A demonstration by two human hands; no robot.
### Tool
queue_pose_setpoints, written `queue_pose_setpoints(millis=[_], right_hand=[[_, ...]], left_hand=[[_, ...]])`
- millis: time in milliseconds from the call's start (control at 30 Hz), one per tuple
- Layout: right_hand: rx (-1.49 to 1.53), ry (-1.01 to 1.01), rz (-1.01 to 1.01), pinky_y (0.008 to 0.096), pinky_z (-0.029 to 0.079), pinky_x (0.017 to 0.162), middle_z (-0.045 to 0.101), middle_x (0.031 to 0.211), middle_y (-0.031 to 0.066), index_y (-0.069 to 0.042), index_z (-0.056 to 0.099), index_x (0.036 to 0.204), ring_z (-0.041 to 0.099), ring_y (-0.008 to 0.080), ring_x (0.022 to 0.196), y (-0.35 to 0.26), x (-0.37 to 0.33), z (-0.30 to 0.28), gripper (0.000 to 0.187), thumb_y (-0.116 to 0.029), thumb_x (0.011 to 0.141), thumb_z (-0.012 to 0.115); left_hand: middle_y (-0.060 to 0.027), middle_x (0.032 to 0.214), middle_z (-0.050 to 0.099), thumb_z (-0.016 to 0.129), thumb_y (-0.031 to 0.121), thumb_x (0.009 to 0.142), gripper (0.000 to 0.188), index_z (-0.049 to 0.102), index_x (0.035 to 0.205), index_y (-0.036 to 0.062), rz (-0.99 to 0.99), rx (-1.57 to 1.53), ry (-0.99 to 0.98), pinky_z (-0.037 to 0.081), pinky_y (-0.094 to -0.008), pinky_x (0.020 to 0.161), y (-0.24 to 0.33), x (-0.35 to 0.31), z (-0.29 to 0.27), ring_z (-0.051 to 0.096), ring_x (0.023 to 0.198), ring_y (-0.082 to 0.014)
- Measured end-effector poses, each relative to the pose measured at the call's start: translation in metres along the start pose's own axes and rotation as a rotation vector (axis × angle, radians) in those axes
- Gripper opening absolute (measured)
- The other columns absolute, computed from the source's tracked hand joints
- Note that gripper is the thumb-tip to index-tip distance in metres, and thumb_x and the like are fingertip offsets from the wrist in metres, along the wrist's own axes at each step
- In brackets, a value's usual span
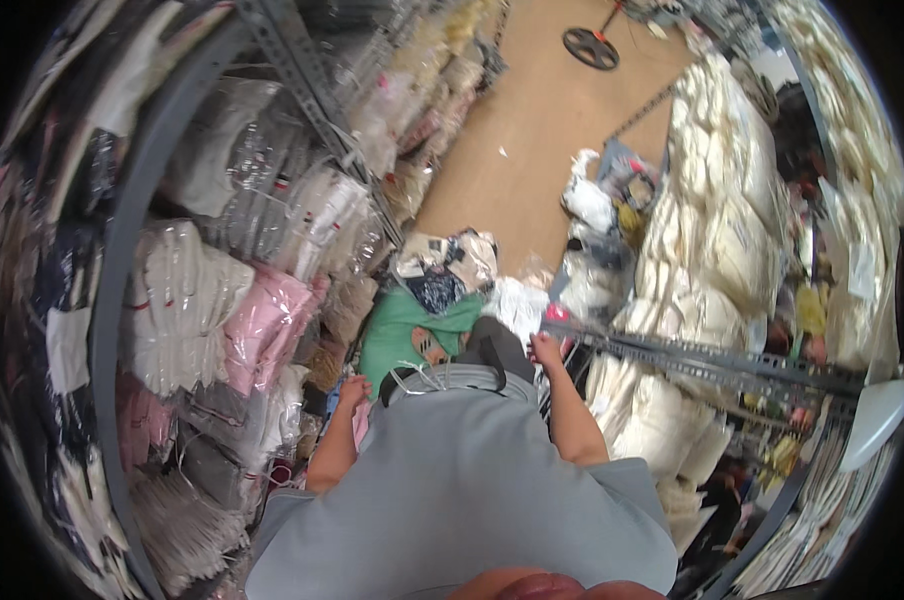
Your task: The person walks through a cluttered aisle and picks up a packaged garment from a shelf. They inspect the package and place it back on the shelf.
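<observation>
Left hand (354, 390) and right hand (545, 350), bare, fingers curled: whether either grips anything, cannot tell. Large stack of cream, plastic-wrapped bundles (734, 245): ahead and right of right hand. Heaped green cloth (392, 325): ahead and right of left hand, the nearer hand; long axis unclear. Small bright-pink item (557, 313): just ahead of right hand.

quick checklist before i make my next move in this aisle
1. Left hand empty: cannot tell, it looks curled with its palm hidden.
2. Right hand well apart from the metal shelf beam: not ok, it appears close to the beam's end.
3. Way just ahead free of loose goods: not ok, green cloth and a white bundle lie there.
4. Pink bundle wrapped: ok, shiny clear plastic shows.
5. Black round base well away: ok, farther up the aisle.
</observation>
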State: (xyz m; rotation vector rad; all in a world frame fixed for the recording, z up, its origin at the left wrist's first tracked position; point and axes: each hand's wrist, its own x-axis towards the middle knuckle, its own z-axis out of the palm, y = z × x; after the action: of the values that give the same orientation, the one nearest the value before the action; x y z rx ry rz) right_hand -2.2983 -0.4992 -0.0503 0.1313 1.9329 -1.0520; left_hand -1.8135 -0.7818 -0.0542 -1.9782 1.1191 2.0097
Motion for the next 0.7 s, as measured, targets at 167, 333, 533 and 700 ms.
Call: queue_pose_setpoints(millis=[167, 333, 533, 700], right_hand=[[-0.14, 0.139, -0.009, 0.0327, 0.049, 0.065, 0.071, 0.083, 0.0124, 0.001, 0.072, 0.096, 0.066, 0.0167, 0.076, -0.032, -0.05, -0.005, 0.038, -0.035, 0.088, 0.066], [-0.425, 0.106, 0.039, 0.0396, 0.054, 0.065, 0.071, 0.081, 0.0207, 0.004, 0.072, 0.085, 0.071, 0.0293, 0.077, 0.004, -0.059, -0.013, 0.058, -0.051, 0.085, 0.056], [-0.243, 0.043, 0.101, 0.0397, 0.054, 0.057, 0.068, 0.081, 0.0177, 0.004, 0.069, 0.09, 0.067, 0.0265, 0.07, 0.022, -0.016, -0.033, 0.049, -0.043, 0.088, 0.058], [-0.158, 0.068, 0.104, 0.0381, 0.054, 0.056, 0.066, 0.078, 0.0106, 0.0, 0.07, 0.095, 0.063, 0.0228, 0.064, -0.101, 0.038, -0.038, 0.037, -0.036, 0.09, 0.06]], left_hand=[[-0.0026, 0.093, 0.072, 0.071, 0.022, 0.084, 0.031, 0.063, 0.113, 0.012, 0.006, 0.217, 0.054, 0.046, -0.0262, 0.056, 0.012, -0.014, 0.01, 0.065, 0.07, -0.0103], [-0.0042, 0.08, 0.07, 0.079, 0.025, 0.079, 0.038, 0.063, 0.109, 0.0081, 0.027, 0.127, 0.101, 0.047, -0.0259, 0.058, 0.053, -0.021, 0.02, 0.064, 0.066, -0.0099], [-0.008, 0.085, 0.069, 0.078, 0.021, 0.081, 0.038, 0.064, 0.112, 0.0043, 0.196, 0.167, 0.102, 0.052, -0.0288, 0.061, 0.092, 0.015, 0.04, 0.065, 0.066, -0.0139], [-0.0133, 0.096, 0.07, 0.078, 0.014, 0.079, 0.036, 0.066, 0.11, 0.0, 0.209, 0.169, 0.177, 0.053, -0.0301, 0.058, 0.151, 0.052, 0.086, 0.067, 0.066, -0.0177]])
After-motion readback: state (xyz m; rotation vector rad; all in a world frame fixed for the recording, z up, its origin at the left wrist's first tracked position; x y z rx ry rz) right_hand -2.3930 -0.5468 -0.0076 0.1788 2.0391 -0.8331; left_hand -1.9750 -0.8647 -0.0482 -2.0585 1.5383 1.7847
